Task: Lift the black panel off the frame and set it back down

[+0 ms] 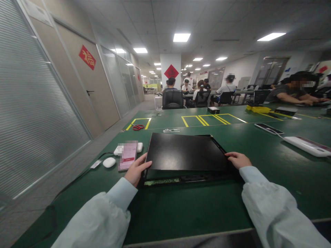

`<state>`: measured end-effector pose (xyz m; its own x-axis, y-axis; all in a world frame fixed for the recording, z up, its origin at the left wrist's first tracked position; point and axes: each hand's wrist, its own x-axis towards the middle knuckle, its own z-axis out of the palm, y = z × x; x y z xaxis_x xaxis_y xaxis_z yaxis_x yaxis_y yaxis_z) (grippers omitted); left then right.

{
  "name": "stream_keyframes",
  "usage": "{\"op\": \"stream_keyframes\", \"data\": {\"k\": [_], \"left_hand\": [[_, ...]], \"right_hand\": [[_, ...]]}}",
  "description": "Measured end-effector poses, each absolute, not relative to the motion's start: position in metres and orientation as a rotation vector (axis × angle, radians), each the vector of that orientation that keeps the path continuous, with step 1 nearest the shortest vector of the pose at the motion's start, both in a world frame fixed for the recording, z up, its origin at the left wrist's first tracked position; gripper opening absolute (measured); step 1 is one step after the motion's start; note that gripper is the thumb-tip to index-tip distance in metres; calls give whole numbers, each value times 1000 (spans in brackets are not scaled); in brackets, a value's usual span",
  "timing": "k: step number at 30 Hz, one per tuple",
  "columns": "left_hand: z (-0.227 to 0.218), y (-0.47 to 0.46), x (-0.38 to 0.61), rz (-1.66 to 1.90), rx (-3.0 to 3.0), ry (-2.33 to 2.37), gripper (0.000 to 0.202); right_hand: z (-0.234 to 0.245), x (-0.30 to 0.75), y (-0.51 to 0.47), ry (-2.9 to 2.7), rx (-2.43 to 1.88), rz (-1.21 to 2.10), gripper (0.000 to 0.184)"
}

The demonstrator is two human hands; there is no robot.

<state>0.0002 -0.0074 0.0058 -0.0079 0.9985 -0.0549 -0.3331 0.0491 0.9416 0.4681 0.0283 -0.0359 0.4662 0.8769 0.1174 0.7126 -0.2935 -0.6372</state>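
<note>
A flat black panel (184, 151) lies in a black frame on the green table (181, 206) in front of me; its near edge is raised a little, showing a narrow green circuit strip (161, 181) beneath. My left hand (136, 170) grips the panel's near left corner, thumb on top. At the near right corner, my right hand (238, 160) holds the edge with curled fingers. Both arms wear pale blue sleeves.
A phone (128, 155) and a white mouse (109, 162) lie left of the panel. Red scissors (138, 127) sit farther back, another phone (269, 128) and a white device (307, 146) at right. A yellow tray (258, 109) and several seated people are beyond.
</note>
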Motion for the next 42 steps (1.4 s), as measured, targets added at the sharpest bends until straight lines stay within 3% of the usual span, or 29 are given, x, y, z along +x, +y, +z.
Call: {"op": "stream_keyframes", "data": {"k": [14, 22, 42], "left_hand": [[12, -13, 6, 1359, 918, 899, 62], [13, -14, 7, 1320, 930, 811, 75], [10, -12, 5, 1370, 916, 803, 84]], "right_hand": [[-41, 473, 31, -1314, -2031, 296, 26], [-47, 477, 34, -1309, -2061, 317, 38], [-39, 474, 33, -1243, -1862, 319, 16]]}}
